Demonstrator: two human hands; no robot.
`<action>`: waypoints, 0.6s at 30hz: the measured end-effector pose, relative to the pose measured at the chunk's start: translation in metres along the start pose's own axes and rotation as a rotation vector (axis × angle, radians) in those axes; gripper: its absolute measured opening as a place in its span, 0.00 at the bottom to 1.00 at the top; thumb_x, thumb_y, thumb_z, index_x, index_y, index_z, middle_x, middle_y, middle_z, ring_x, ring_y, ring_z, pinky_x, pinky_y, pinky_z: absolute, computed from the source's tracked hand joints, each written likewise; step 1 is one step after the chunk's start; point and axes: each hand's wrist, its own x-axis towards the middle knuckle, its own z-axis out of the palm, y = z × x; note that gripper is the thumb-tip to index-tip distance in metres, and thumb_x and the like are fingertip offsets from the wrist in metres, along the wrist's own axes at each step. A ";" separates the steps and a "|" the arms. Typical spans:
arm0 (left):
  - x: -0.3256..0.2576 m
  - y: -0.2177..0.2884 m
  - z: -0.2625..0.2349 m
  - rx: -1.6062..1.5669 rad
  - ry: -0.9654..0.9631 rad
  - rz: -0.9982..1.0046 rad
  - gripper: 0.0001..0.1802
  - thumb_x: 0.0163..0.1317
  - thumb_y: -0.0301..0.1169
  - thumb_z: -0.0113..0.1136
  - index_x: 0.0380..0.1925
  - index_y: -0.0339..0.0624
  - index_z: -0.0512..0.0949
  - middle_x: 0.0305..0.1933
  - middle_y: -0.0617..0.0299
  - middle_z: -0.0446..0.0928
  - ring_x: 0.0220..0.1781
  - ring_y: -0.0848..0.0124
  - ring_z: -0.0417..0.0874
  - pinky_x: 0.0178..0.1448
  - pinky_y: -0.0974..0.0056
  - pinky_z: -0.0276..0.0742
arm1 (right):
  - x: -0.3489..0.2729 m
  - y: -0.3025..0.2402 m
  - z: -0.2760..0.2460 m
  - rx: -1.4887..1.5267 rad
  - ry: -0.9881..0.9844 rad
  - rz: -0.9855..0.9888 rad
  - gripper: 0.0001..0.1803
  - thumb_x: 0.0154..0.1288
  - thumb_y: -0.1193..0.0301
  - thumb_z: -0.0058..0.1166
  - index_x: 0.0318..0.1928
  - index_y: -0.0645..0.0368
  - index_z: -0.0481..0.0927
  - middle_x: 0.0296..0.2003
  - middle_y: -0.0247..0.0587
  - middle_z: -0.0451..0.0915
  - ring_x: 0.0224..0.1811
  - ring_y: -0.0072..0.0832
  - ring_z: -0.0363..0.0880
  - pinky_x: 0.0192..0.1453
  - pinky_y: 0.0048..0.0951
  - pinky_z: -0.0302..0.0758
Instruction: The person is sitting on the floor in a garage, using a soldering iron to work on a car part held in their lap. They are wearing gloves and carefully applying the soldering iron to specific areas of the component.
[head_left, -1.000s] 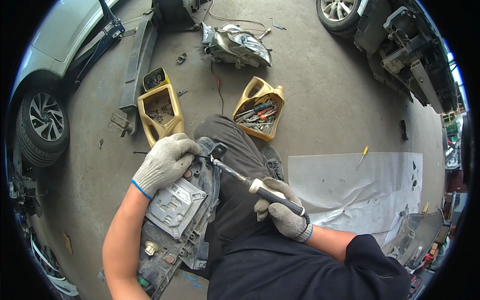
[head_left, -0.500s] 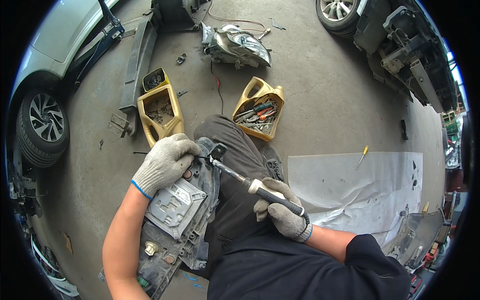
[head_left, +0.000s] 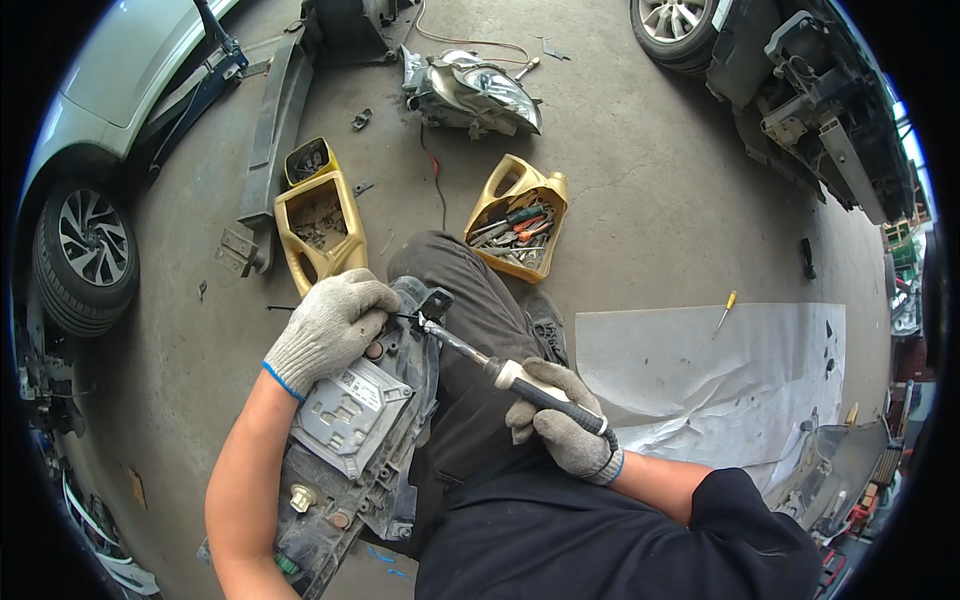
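A headlamp housing lies back-up across the person's lap. The gloved left hand clamps its top edge to steady it, while the right hand grips a soldering iron, tip at the bracket. Two cut-open yellow jugs on the floor keep tools within reach.

A car repair workshop: a bare concrete floor, a white car raised on a blue jack, a loose headlight, a stripped car front, and cut-open yellow jugs holding hand tools and small parts.
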 end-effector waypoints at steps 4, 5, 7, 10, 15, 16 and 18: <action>0.000 0.005 -0.002 -0.031 -0.013 -0.045 0.10 0.63 0.20 0.61 0.43 0.33 0.87 0.41 0.52 0.84 0.34 0.64 0.89 0.44 0.60 0.85 | -0.001 -0.002 0.001 -0.026 0.002 0.012 0.45 0.74 0.62 0.68 0.79 0.68 0.58 0.49 0.55 0.87 0.43 0.32 0.88 0.51 0.34 0.87; 0.000 0.005 -0.002 -0.033 -0.014 -0.048 0.10 0.63 0.20 0.61 0.43 0.34 0.87 0.41 0.52 0.84 0.34 0.64 0.89 0.44 0.60 0.85 | -0.001 -0.002 0.001 -0.032 0.002 0.014 0.45 0.74 0.62 0.68 0.79 0.68 0.58 0.49 0.55 0.87 0.43 0.32 0.89 0.51 0.34 0.87; 0.000 0.004 -0.001 -0.030 -0.011 -0.036 0.10 0.63 0.20 0.61 0.43 0.33 0.87 0.41 0.52 0.84 0.33 0.64 0.88 0.44 0.61 0.85 | -0.001 -0.002 0.001 -0.040 -0.001 0.011 0.45 0.74 0.62 0.68 0.79 0.68 0.58 0.49 0.55 0.87 0.43 0.32 0.89 0.51 0.34 0.87; 0.000 0.002 -0.001 -0.034 -0.011 -0.021 0.10 0.63 0.19 0.61 0.43 0.33 0.87 0.40 0.53 0.84 0.30 0.67 0.88 0.42 0.62 0.85 | -0.001 -0.004 0.000 -0.034 -0.030 0.012 0.38 0.76 0.71 0.60 0.80 0.65 0.58 0.50 0.52 0.87 0.46 0.28 0.88 0.56 0.32 0.86; 0.000 0.008 -0.001 -0.106 -0.030 -0.082 0.09 0.65 0.18 0.60 0.43 0.32 0.86 0.40 0.55 0.83 0.25 0.73 0.86 0.35 0.65 0.84 | -0.001 -0.002 0.000 -0.030 -0.011 0.008 0.44 0.75 0.62 0.67 0.79 0.68 0.57 0.50 0.55 0.87 0.45 0.32 0.89 0.51 0.34 0.87; 0.000 0.006 -0.001 -0.093 -0.027 -0.064 0.09 0.65 0.17 0.59 0.43 0.32 0.86 0.40 0.56 0.83 0.25 0.74 0.86 0.35 0.66 0.84 | 0.000 -0.002 0.000 -0.031 -0.014 0.007 0.44 0.75 0.62 0.67 0.79 0.68 0.57 0.50 0.55 0.87 0.45 0.33 0.89 0.51 0.34 0.87; 0.001 0.001 0.001 -0.069 -0.021 -0.028 0.09 0.66 0.17 0.59 0.43 0.32 0.86 0.40 0.56 0.83 0.24 0.75 0.85 0.33 0.66 0.84 | 0.000 -0.002 0.000 -0.031 -0.016 0.004 0.44 0.75 0.63 0.67 0.79 0.68 0.57 0.50 0.56 0.87 0.45 0.33 0.89 0.52 0.33 0.87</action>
